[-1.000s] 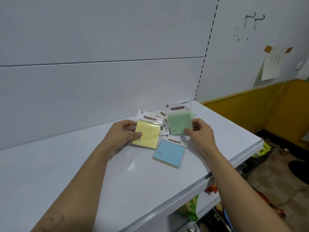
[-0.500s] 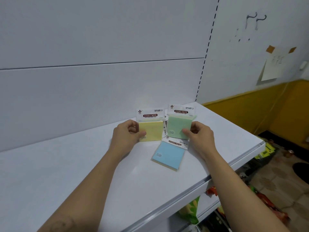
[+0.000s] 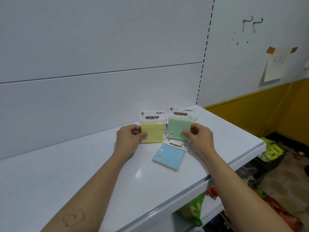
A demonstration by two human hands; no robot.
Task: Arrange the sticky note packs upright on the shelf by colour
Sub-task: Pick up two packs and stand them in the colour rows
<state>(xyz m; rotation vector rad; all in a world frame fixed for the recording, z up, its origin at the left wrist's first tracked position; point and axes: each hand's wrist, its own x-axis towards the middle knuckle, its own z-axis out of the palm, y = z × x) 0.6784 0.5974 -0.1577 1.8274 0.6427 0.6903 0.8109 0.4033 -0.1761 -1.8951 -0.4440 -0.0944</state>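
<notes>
A yellow sticky note pack (image 3: 154, 133) stands upright on the white shelf (image 3: 66, 173), held at its left edge by my left hand (image 3: 129, 139). To its right, my right hand (image 3: 199, 137) grips a green sticky note pack (image 3: 178, 128), also upright, by its right edge. A blue sticky note pack (image 3: 169, 155) lies flat on the shelf in front of them, between my hands. Between the yellow and green packs a sliver of another pack (image 3: 165, 129) shows, mostly hidden.
The shelf's white back panel (image 3: 100, 89) rises right behind the packs. The shelf's front edge (image 3: 167, 208) runs diagonally, with snack bags (image 3: 192, 210) on lower shelves below. A yellow-and-white wall (image 3: 250, 106) stands to the right.
Both hands have tipped the yellow and green packs from lying tilted on the shelf up to standing. The blue pack has stayed flat.
</notes>
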